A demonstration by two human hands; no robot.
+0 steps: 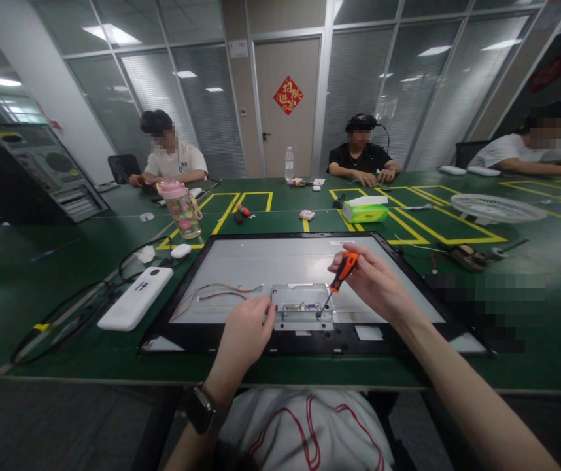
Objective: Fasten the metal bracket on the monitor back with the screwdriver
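My right hand (pixel 376 278) grips an orange and black screwdriver (pixel 344 270), tilted with its shaft pointing down and left. The screwdriver's tip meets the right end of a row of connectors (pixel 303 307) on a metal bracket plate (pixel 305 292). Beside the plate's left edge, my left hand (pixel 248 324) has its fingers curled together; what they hold, if anything, is hidden. The plate lies on the back of a flat screen panel (pixel 241 255) with a black frame. Thin coloured wires (pixel 221 291) stretch across the panel left of the plate.
Left of the panel lie a white power bank (pixel 136 299), black cables (pixel 72 327) and a pink-lidded bottle (pixel 182 209). Beyond it are a green tissue pack (pixel 365 210) and a white round grille (pixel 496 206). Several people sit across the green table (pixel 280 367).
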